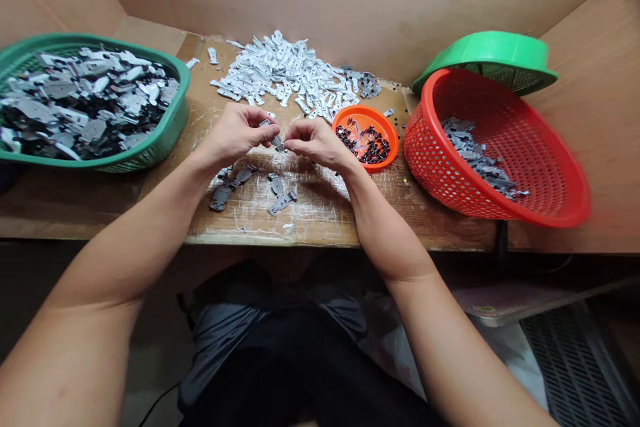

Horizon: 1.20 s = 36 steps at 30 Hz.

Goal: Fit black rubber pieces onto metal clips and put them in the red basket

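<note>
Above the front middle of the table, my left hand (243, 130) pinches a small grey plastic part (277, 141) between thumb and fingers. My right hand (316, 142) meets it from the other side, thumb and fingers pinched at the part's lower end; whether a smaller piece sits in them is too small to tell. Below the hands lie several dark grey plastic parts (223, 195), with more grey parts (281, 201) to their right. Close to my right wrist stands an orange dish (395, 145) holding small dark shiny pieces (375, 145).
Behind my hands is a heap of light grey parts (287, 70). A green basket (181, 97) full of mixed parts stands left. At right, a tilted red basket (425, 167) holds grey parts (473, 153), with a green basket (490, 50) behind it. Boards wall the table's back and sides.
</note>
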Available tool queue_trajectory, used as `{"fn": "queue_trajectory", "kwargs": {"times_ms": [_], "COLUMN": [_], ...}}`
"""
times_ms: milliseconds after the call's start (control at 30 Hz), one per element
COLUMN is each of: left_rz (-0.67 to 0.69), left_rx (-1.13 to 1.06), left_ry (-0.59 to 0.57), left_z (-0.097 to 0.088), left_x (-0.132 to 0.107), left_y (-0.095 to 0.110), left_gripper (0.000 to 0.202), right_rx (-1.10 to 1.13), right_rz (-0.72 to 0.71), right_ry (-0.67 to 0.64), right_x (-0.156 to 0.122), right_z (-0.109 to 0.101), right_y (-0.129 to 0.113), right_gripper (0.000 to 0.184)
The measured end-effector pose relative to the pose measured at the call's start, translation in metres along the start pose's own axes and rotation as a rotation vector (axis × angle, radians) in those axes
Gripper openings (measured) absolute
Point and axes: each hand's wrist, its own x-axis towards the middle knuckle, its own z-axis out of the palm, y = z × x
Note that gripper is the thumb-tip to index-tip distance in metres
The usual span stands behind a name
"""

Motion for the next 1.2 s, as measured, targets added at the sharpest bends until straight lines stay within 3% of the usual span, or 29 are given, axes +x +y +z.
{"fn": "queue_trajectory", "kwargs": {"times_ms": [233,400,600,1067,1200], "left_rz": [-0.113,-0.186,-0.257,-0.143,-0.205], "left_rx": [-0.149,-0.269,-0.255,-0.158,-0.194], "left_ry": [0.039,0.013,0.029,0.0,-0.003], "left_z": [0.0,-0.002,0.0,0.002,0.001], "left_x": [0.007,0.008,0.006,0.015,0.015], "left_y": [-0.01,-0.007,-0.001,-0.02,-0.018], "left_gripper": [0.04,0.04,0.038,0.037,0.037], "right_rx": [0.121,0.187,0.211,0.227,0.186], "right_rz": [0.062,0.137,0.199,0.343,0.346], "right_ry": [0.092,0.135,0.156,0.155,0.12], "right_x": [0.003,0.006,0.007,0.006,0.002], "right_z": [0.008,0.01,0.014,0.019,0.003], "right_y": [0.006,0.007,0.009,-0.01,-0.008], "right_gripper": [0.021,0.023,0.025,0.038,0.044]}}
